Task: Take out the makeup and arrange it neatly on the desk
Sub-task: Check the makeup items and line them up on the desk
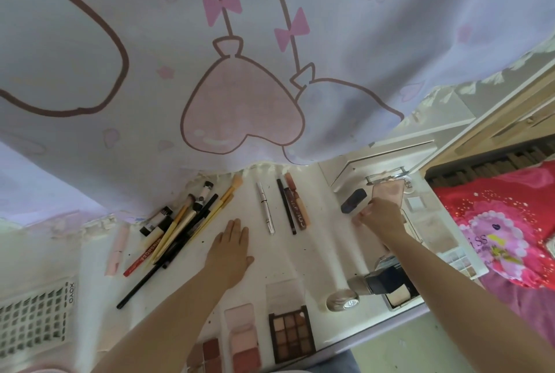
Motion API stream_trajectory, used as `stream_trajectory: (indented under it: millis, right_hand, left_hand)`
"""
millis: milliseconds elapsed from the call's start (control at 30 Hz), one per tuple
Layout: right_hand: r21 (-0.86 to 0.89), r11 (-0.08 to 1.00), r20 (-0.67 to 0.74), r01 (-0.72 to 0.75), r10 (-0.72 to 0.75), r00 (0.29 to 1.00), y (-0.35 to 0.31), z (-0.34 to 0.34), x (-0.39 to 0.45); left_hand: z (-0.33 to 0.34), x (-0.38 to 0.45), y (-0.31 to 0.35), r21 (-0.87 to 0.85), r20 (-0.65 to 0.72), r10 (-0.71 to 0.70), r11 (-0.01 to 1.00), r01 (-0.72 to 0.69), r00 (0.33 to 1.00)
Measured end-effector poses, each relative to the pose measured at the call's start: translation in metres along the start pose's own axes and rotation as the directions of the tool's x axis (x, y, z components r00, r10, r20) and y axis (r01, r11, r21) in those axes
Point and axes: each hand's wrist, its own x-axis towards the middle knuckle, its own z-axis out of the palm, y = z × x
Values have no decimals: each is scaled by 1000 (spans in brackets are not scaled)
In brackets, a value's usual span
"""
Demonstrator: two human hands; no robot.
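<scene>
Makeup lies spread over the white desk (315, 252). My left hand (229, 249) rests flat on the desk, fingers straight, beside a heap of brushes and pencils (180, 225). My right hand (380, 218) is curled over a pale pink compact (387, 191) at the desk's right side; a small pale item shows at its fingertips. A silver tube (265, 209), a dark pencil (286, 210) and a brown lip gloss (297, 201) lie in a row between my hands. Eyeshadow palettes (291, 333) and blush palettes (241, 336) sit at the near edge.
A dark blue case (353, 200) lies left of my right hand. A foundation bottle (360, 288) and more compacts (399, 294) crowd the right edge. A cartoon-print curtain (240, 57) hangs over the back. A grid sheet (33, 318) lies at left, red bedding (495, 222) at right.
</scene>
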Motion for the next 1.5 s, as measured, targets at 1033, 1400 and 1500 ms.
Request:
stream_trajectory:
  millis: [1033,1400,1500]
  right_hand:
    - [-363,640,555,677,-436,709,-105,50,-62]
    - [-381,643,708,665,-259,657,-94,84,-67]
    - [-163,817,621,553,-350,701,-92,75,-72]
  left_hand:
    - [-17,-42,-62,-74,-290,-320,947,312,902]
    - [-16,-51,-73,47,-204,-282,954,297,937]
    - [-30,-53,-67,59,-245,-185,977,205,952]
